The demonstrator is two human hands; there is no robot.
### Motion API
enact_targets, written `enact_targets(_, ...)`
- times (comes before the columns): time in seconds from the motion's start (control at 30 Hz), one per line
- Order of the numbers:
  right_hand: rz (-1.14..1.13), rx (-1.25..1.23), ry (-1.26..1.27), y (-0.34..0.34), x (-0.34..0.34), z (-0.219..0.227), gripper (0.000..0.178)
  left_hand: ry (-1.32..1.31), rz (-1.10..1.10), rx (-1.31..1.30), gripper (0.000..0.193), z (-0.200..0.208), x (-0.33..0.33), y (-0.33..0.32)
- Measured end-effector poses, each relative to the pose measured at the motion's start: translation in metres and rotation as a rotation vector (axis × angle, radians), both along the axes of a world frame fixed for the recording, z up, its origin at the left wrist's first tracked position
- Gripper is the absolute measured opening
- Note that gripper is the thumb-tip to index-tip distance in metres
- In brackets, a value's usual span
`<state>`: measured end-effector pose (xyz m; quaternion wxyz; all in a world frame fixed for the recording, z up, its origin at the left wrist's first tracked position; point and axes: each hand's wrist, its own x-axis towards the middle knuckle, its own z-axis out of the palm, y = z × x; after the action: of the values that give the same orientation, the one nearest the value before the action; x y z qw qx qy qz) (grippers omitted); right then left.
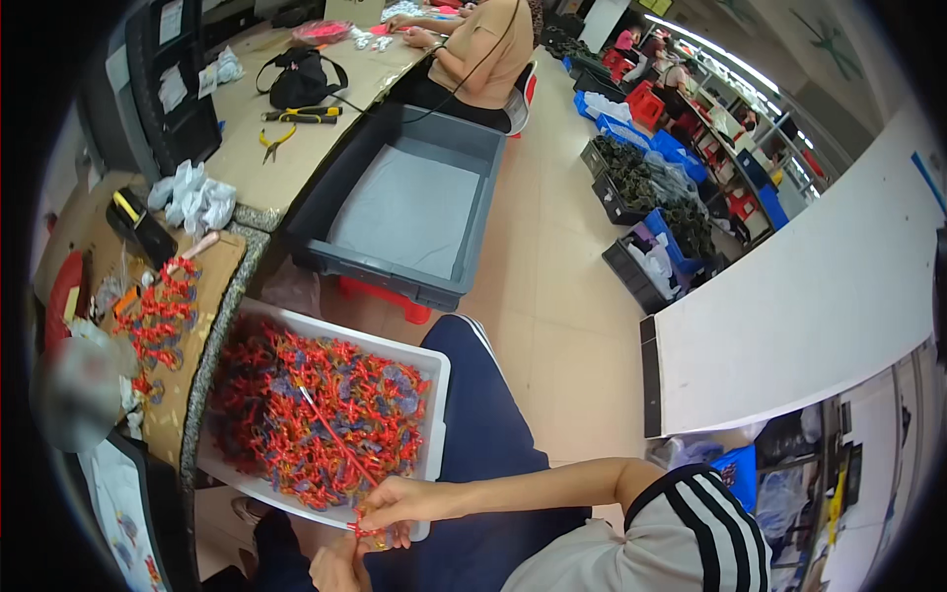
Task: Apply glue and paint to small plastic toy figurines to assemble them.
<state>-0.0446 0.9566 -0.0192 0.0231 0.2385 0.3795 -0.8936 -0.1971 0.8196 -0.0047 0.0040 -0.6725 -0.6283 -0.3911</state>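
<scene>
At the lower middle, my right hand (402,501) is closed around a thin red-handled paintbrush (340,439), whose pale end points away over the bin. Just below it, my left hand (338,568) pinches a small red and gold plastic figure (367,533). The fingers of both hands meet at this piece, so part of it is hidden. Beneath the brush, a white bin (434,395) stands close by my leg, heaped with many similar red figures (345,395) with purple and gold parts.
Rows of red figures (163,316) lie on the workbench (212,296) at left. Yellow-handled pliers (276,143) and a black bag (299,79) rest farther along. A large grey crate (464,212) sits ahead; beyond it a person (483,54) works seated. Filled crates (641,266) line the right.
</scene>
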Motion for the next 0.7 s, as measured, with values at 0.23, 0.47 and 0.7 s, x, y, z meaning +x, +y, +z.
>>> enact_targets(0.23, 0.001, -0.033, 0.058, 0.010, 0.020, -0.001, 0.026, -0.172, -0.139, -0.170, 0.010, 0.022, -0.001, 0.015)
enact_targets(0.47, -0.005, -0.002, 0.056, 0.005, 0.018, 0.004, 0.024, -0.073, -0.109, -0.197, 0.008, 0.027, 0.001, 0.012)
enact_targets(0.7, -0.017, 0.023, 0.118, -0.002, 0.023, 0.013, 0.024, -0.077, -0.125, -0.128, 0.013, 0.036, 0.014, 0.012)
